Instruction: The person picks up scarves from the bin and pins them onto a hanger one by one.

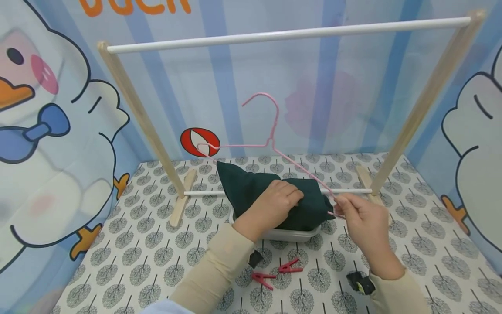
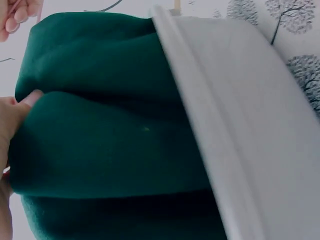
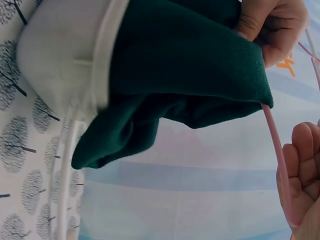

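Note:
A pink wire hanger (image 1: 243, 145) stands tilted, hook upward, with its left end running into a dark green garment (image 1: 313, 198). My right hand (image 1: 364, 218) grips the hanger near its right corner, beside the cloth. My left hand (image 1: 274, 203) pinches the garment's upper edge; in the right wrist view, thumb and fingers of the left hand (image 3: 275, 30) hold that edge above the pink wire. The garment's lower part lies folded in a white basin (image 1: 292, 236). The garment's kind is hidden by its folds.
A drying rack with a white top bar (image 1: 290, 34) and wooden posts (image 1: 423, 104) spans behind the hands. Its low white bar (image 1: 204, 192) runs behind the basin. Red clothespins (image 1: 290, 266) and small black objects (image 1: 361, 283) lie in front on the tree-patterned cloth (image 1: 164, 274).

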A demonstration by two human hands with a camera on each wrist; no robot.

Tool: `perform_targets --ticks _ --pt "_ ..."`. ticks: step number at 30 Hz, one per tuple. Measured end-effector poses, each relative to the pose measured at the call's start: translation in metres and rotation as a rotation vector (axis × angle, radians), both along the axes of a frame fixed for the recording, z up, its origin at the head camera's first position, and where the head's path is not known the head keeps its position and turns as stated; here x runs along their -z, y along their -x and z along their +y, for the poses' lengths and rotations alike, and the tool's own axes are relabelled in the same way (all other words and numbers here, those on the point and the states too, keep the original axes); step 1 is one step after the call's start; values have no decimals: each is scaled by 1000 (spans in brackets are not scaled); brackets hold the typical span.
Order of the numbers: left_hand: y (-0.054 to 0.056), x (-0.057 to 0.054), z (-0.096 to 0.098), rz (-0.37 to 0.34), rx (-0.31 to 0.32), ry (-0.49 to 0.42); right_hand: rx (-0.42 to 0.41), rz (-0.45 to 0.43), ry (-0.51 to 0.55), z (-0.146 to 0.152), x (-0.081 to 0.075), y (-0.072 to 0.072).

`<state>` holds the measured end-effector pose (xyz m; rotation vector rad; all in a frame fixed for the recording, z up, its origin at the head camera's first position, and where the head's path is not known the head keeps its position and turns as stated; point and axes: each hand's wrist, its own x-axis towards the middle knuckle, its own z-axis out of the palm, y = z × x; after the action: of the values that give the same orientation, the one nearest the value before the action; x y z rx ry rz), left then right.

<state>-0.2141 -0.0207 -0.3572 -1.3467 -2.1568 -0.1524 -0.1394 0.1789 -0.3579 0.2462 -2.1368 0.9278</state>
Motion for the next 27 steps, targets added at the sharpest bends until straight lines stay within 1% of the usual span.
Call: perform_targets --ticks 3,6,9,11,13,15,18,20,23,25,27 --pt "4 -5 -2 -28 68 -41 -7 31 -6 1 -5 3" --pt "6 -11 -3 -29 114 -72 -30 47 9 2 -10 6" --pt "7 -19 -5 -10 143 -106 -42 64 18 2 -14 7" --pt "8 -26 -6 16 155 -138 -38 73 5 2 -15 8" --pt "8 -34 -7 59 157 -173 -23 86 -10 1 -17 9" --pt "9 -42 -8 102 157 -227 -8 89 -20 1 -19 11" --pt "10 -57 -9 160 155 -307 -3 84 -1 0 -22 12" --pt "10 -65 -10 186 149 -342 -14 75 25 -1 -25 13" --pt "11 -74 -9 190 155 -360 -36 73 56 -3 -29 14" --pt "11 -74 -6 174 179 -352 -40 84 56 -4 -33 15" --pt "11 -72 -3 140 197 -314 -41 95 50 -5 -35 15"
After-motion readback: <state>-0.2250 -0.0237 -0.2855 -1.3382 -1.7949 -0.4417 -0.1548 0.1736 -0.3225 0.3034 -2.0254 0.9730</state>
